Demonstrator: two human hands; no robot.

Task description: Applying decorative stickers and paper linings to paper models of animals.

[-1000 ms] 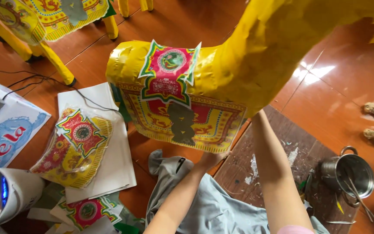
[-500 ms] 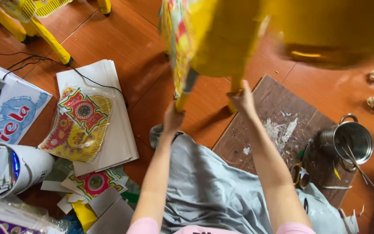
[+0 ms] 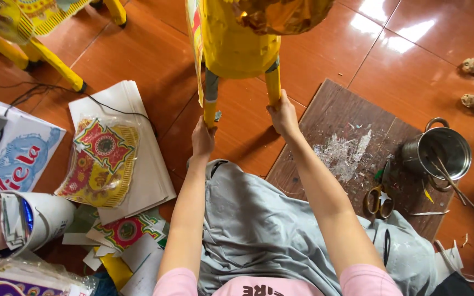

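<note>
A yellow paper animal figure (image 3: 237, 38), trimmed with a red-and-green patterned panel, is held upright above the tiled floor (image 3: 357, 60), its two thin legs pointing straight down, one gripped by the left hand (image 3: 202, 140), the other by the right hand (image 3: 283, 116).

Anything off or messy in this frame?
Mostly clutter. Dried white smears and scraps spot the wooden board by the scissors. Paper offcuts litter the floor on the left. On the yellow paper figure, the leg in the left hand shows a bare grey patch; the right hand grips the other.
</note>
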